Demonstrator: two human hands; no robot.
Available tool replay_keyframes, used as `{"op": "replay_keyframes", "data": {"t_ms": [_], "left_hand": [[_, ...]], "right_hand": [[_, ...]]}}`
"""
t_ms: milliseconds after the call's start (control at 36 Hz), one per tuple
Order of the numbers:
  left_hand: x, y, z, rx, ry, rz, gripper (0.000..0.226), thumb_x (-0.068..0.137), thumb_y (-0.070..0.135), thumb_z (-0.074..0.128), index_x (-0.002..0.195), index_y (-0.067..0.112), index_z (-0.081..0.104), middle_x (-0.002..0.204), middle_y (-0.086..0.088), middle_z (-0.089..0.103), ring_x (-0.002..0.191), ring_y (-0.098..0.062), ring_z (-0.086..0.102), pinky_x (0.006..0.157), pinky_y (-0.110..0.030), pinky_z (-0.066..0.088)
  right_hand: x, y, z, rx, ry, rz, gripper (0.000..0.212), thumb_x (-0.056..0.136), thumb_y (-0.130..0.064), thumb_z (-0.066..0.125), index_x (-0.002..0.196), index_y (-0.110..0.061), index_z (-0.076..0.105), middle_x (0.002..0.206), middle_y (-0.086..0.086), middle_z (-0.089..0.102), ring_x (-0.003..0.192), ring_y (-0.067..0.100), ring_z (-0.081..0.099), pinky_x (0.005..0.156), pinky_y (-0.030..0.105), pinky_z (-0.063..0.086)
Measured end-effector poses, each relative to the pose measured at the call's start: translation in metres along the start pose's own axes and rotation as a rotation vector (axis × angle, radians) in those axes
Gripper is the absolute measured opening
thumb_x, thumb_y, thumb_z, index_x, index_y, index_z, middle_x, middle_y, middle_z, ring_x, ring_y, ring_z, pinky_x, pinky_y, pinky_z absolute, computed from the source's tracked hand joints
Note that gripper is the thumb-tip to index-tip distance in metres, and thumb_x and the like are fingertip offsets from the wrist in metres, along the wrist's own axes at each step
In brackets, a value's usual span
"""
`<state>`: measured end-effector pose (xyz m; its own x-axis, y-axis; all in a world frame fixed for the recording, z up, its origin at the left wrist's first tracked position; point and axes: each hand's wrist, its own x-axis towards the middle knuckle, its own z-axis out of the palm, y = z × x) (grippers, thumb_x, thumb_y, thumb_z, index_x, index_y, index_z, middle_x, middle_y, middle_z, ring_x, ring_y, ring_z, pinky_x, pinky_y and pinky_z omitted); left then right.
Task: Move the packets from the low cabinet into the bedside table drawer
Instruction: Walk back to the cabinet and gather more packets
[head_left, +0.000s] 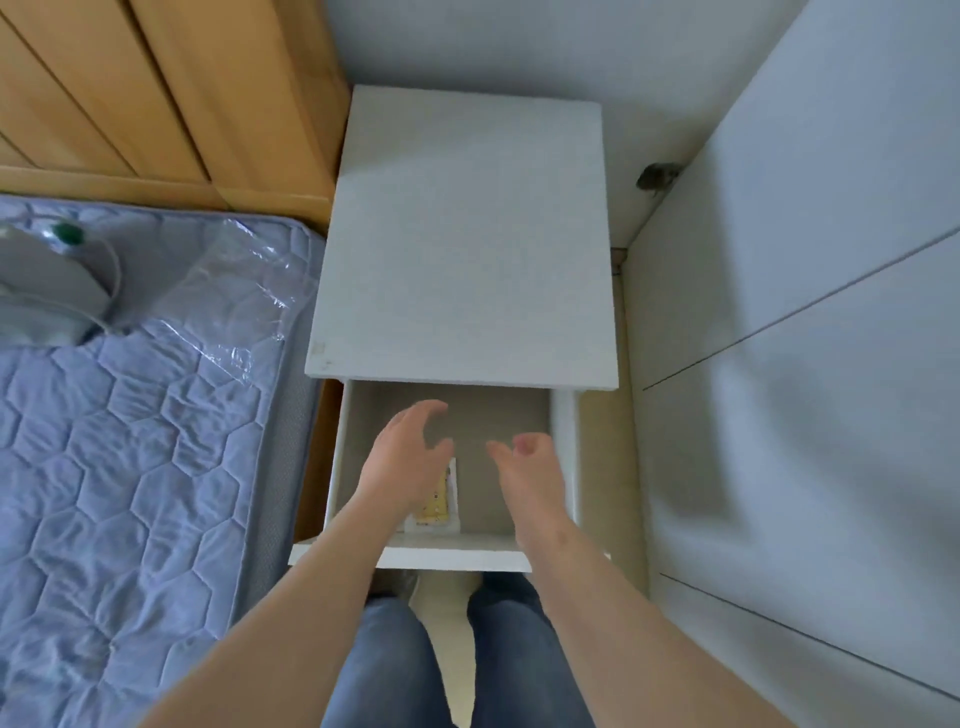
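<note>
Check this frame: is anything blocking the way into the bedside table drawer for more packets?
Nothing visible does. The drawer is pulled open under the tabletop, its floor mostly bare. One packet lies near the front wall, partly under the left hand; the right hand is empty.

packet in drawer, seemingly flat

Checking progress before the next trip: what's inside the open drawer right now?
One yellow-and-white packet lies in the drawer near its front, partly under the left hand. The hands and forearms hide some of the floor.
</note>
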<state>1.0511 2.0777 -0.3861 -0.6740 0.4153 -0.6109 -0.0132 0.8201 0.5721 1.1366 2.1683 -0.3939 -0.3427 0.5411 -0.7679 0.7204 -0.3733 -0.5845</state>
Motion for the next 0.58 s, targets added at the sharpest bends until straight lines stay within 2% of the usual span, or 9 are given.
{"op": "replay_keyframes", "data": {"t_ms": [83, 194, 278, 417, 500, 583], "left_hand": [[-0.018, 0.023, -0.017, -0.045, -0.013, 0.078, 0.044, 0.094, 0.021, 0.052, 0.136, 0.026, 0.042, 0.135, 0.008, 0.047, 0.120, -0.011, 0.045, 0.090, -0.021, 0.033], [-0.039, 0.055, -0.043, -0.096, -0.011, 0.225, 0.036, 0.095, 0.021, 0.052, 0.130, 0.024, 0.047, 0.121, 0.008, 0.052, 0.107, -0.008, 0.048, 0.085, -0.021, 0.035], [-0.061, 0.078, -0.057, -0.082, -0.056, 0.362, 0.032, 0.095, 0.021, 0.051, 0.127, 0.024, 0.049, 0.116, 0.010, 0.054, 0.102, -0.006, 0.048, 0.087, -0.021, 0.036], [-0.107, 0.108, -0.061, -0.147, -0.171, 0.516, 0.024, 0.093, 0.022, 0.052, 0.116, 0.031, 0.054, 0.101, 0.016, 0.057, 0.088, -0.001, 0.052, 0.075, -0.022, 0.039], [-0.144, 0.123, -0.050, -0.158, -0.277, 0.596, 0.023, 0.091, 0.020, 0.053, 0.112, 0.030, 0.055, 0.104, 0.012, 0.060, 0.090, -0.005, 0.055, 0.075, -0.022, 0.042], [-0.188, 0.131, -0.027, -0.130, -0.398, 0.677, 0.025, 0.091, 0.017, 0.054, 0.115, 0.026, 0.057, 0.106, 0.008, 0.061, 0.095, -0.011, 0.057, 0.078, -0.025, 0.045]], "right_hand": [[-0.031, -0.021, -0.010, 0.089, 0.043, -0.036, 0.037, 0.091, -0.027, 0.057, 0.124, -0.016, 0.046, 0.114, -0.001, 0.049, 0.092, 0.010, 0.047, 0.079, 0.025, 0.036], [-0.075, -0.046, -0.022, 0.278, 0.131, -0.125, 0.029, 0.092, -0.027, 0.056, 0.119, -0.018, 0.048, 0.108, -0.006, 0.050, 0.102, 0.014, 0.048, 0.082, 0.027, 0.036], [-0.110, -0.052, -0.032, 0.427, 0.256, -0.188, 0.022, 0.091, -0.028, 0.056, 0.111, -0.018, 0.053, 0.100, -0.006, 0.054, 0.095, 0.012, 0.051, 0.077, 0.025, 0.038], [-0.173, -0.035, -0.051, 0.668, 0.440, -0.250, 0.003, 0.091, -0.024, 0.056, 0.091, -0.022, 0.055, 0.085, -0.007, 0.053, 0.082, 0.010, 0.051, 0.082, 0.027, 0.043], [-0.213, -0.014, -0.067, 0.811, 0.587, -0.286, 0.007, 0.090, -0.021, 0.057, 0.084, -0.023, 0.054, 0.083, -0.005, 0.053, 0.078, 0.011, 0.050, 0.075, 0.025, 0.042], [-0.253, 0.016, -0.084, 0.941, 0.729, -0.292, 0.006, 0.089, -0.020, 0.058, 0.084, -0.023, 0.056, 0.087, -0.006, 0.056, 0.084, 0.013, 0.054, 0.083, 0.031, 0.046]]}}
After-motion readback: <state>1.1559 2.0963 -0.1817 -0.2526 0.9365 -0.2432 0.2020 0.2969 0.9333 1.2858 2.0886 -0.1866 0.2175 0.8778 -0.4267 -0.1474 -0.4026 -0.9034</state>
